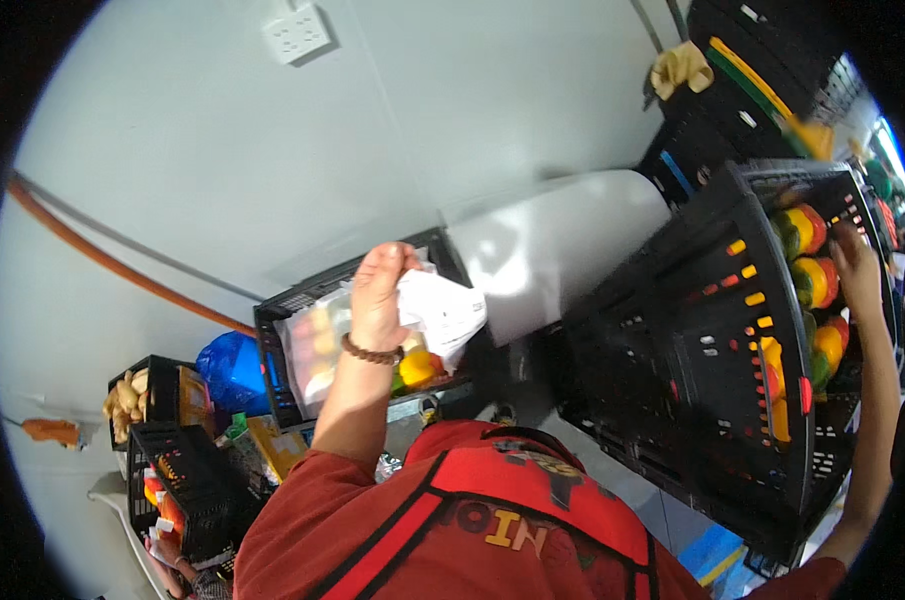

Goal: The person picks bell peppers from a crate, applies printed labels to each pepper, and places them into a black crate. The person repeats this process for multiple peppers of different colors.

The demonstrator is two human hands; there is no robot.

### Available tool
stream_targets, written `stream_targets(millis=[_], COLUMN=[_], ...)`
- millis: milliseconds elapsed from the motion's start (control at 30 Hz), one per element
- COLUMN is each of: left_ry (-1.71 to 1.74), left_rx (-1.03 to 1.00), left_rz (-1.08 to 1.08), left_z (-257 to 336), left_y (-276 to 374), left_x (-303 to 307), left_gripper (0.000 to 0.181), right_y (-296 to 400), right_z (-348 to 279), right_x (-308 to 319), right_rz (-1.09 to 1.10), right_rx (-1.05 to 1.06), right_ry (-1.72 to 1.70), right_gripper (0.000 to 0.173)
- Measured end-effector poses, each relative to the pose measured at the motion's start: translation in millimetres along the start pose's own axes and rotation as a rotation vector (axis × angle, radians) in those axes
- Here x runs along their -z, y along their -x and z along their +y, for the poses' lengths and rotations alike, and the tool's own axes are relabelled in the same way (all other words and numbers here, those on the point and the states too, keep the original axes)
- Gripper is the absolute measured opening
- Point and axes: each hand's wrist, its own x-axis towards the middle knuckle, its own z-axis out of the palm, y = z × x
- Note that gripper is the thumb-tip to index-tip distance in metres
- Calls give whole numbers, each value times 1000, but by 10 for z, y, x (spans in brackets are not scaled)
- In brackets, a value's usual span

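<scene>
My left hand (pixel 379 300), with a brown bead bracelet at the wrist, grips a crumpled white sheet (pixel 446 311) bearing print. Below it is a black plastic crate (pixel 265 341), lined with clear film over packs of bell peppers (pixel 418 367). Far to the right, my right hand (pixel 857 274) reaches into the top of a tall black crate stack (pixel 692 330). Its fingers are beside packs of green, yellow and red bell peppers (pixel 816 281). Blur hides whether they close on a pack.
A white panel (pixel 572 232) leans at the wall between the crates. At left are a blue plastic bag (pixel 235 371), a crate of tan root-like produce (pixel 128 397) and cardboard boxes (pixel 280 446). Another person's hand (pixel 168 551) is at a lower-left crate (pixel 189 480).
</scene>
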Motion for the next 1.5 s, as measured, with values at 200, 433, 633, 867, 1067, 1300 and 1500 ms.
stream_targets(millis=[200,433,633,867,1067,1300,1500], left_ry=[162,-229,-866,-688,-533,-415,-1483], left_rx=[-123,-441,-367,-325,-59,154,-11], left_rz=[106,291,228,434,808,804,555], left_z=[305,772,1052,1178,1799,1324,1082], left_y=[50,352,953,1393,1912,1675,1446], left_x=[55,789,1461,2516,3212,3548,3835], left_gripper=[18,26,47,11,19,23,19], right_y=[-309,-206,294,1124,1919,1799,1656], right_z=[-4072,-5536,-6330,-6502,-5983,-6098,-6411], right_x=[529,-1187,-2081,-3910,-5094,-5271,-5433], right_rz=[-439,-1030,-1210,-957,-995,-1257,-859], right_rx=[713,706,608,115,771,1013,1432], right_ry=[-244,-922,-1488,-1517,-175,-94,-81], right_gripper=[41,26,10,32,77,82,41])
